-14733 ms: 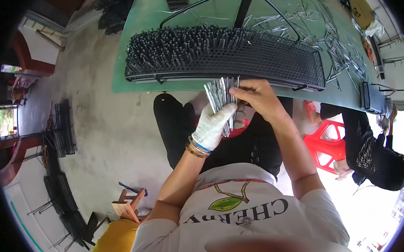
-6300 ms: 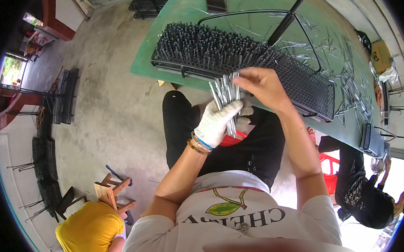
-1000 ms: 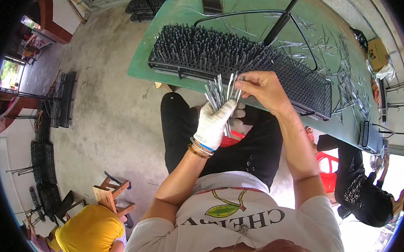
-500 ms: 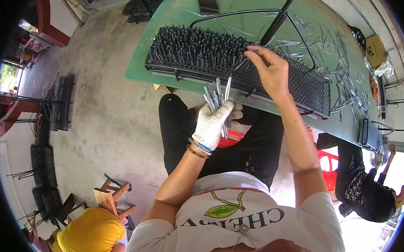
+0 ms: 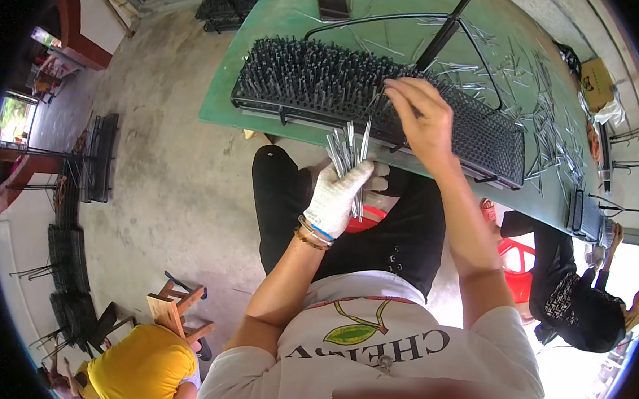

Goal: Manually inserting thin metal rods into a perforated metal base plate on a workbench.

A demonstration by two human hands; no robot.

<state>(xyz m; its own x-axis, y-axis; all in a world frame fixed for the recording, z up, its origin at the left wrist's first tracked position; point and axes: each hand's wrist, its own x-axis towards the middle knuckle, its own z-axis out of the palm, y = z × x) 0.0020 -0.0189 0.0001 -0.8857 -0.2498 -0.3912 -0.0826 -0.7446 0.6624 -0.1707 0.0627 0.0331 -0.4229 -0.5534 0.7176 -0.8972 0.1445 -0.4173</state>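
Note:
My left hand [image 5: 332,202], in a white work glove, is closed around a bundle of thin silvery metal rods [image 5: 347,149] in front of the rack's near edge. My bare right hand [image 5: 426,120] is above the black perforated rack [image 5: 485,142], its thumb and fingers pinched at a thin metal rod [image 5: 377,97]; the fingertips partly hide the grip. Dark upright rods [image 5: 297,68] densely fill the rack's left part. Open holes show in the right part. A black bar frame [image 5: 436,43] rises from the rack.
The rack lies on a green table [image 5: 220,100]. Loose rods [image 5: 553,150] are scattered on its right side, and a phone [image 5: 333,3] lies at the far edge. A person in black [image 5: 574,299] works at the right; another in yellow [image 5: 144,367] is at lower left by a wooden stool [image 5: 173,309].
My right hand has moved only slightly, its fingers staying near the edge of the filled area. The left hand still holds its bundle almost in place.

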